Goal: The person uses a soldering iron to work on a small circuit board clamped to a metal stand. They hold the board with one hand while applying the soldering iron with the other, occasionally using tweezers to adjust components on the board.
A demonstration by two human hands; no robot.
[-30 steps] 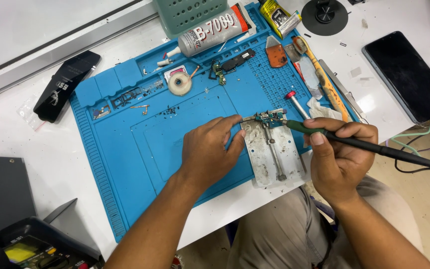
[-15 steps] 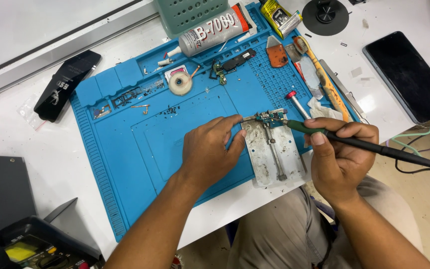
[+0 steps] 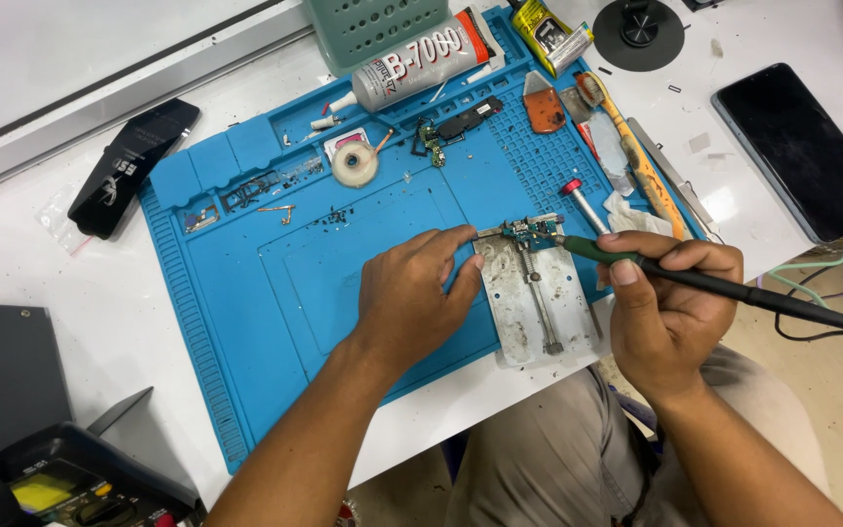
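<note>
The small circuit board [image 3: 531,232] sits clamped at the holder's [image 3: 537,303] top edge on the blue mat [image 3: 246,322]; it looks light, thin and fragile, best gripped by its edges. The left hand [image 3: 410,298] pinches tweezers [image 3: 488,233] against it; the right hand [image 3: 670,312] wraps a soldering iron [image 3: 734,291], tip touching the board.

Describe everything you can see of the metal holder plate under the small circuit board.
The plate is a flat, grey, stained metal rectangle lying on the blue mat's near edge. A sprung rod with a clamp runs down its middle. A small green board sits clamped at its far end. The left hand rests against its left side; the iron's tip meets the board.
</note>
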